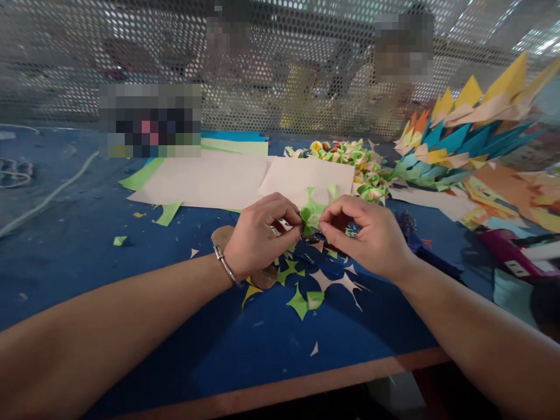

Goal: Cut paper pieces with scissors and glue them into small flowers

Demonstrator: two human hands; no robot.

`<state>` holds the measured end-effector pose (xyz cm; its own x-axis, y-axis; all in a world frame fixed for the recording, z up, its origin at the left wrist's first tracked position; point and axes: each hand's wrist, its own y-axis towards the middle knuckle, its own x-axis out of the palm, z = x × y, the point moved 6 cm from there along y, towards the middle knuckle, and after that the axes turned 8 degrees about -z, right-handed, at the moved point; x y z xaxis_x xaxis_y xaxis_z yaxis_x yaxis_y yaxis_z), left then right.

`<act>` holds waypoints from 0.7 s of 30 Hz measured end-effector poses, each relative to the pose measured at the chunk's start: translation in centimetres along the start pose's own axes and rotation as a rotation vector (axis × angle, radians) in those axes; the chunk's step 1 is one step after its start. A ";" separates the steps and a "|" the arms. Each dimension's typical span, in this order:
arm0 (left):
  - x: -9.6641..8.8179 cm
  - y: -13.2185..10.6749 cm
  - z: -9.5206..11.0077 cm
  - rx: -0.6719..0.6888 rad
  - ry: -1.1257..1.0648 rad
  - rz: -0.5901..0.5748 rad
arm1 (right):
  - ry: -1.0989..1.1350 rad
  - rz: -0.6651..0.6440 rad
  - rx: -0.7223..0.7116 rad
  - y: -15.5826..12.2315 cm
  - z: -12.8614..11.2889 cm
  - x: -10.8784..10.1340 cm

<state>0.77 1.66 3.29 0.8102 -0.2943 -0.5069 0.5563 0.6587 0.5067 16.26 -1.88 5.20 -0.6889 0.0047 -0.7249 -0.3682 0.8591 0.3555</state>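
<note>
My left hand (258,239) and my right hand (365,236) meet over the blue table (131,291), both pinching one small green paper piece (312,211) with curled petal-like points. The fingers of each hand are closed on it from either side. A metal bangle (225,265) sits on my left wrist. Under the hands lie several paper scraps (306,291) in green, yellow and white.
Pale paper sheets (210,181) lie behind the hands. A heap of small folded paper flowers (354,160) sits at the back. Stacked pointed paper pieces (459,128) fan out at the right. A perforated metal screen (280,64) closes the far side, with people behind it. A white cord (48,198) runs at left.
</note>
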 end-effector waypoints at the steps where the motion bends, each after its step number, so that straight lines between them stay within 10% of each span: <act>1: 0.0 0.0 0.1 0.001 0.005 -0.001 | -0.001 0.000 0.000 0.0 0.0 0.0; 21: 0.1 0.0 -0.1 -0.044 0.017 -0.012 | 0.108 -0.033 0.089 -0.3 0.8 0.4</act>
<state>0.88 1.73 3.18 0.8003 -0.2910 -0.5242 0.5567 0.6854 0.4695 16.58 -1.72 4.37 -0.7424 -0.0754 -0.6658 -0.3384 0.8997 0.2755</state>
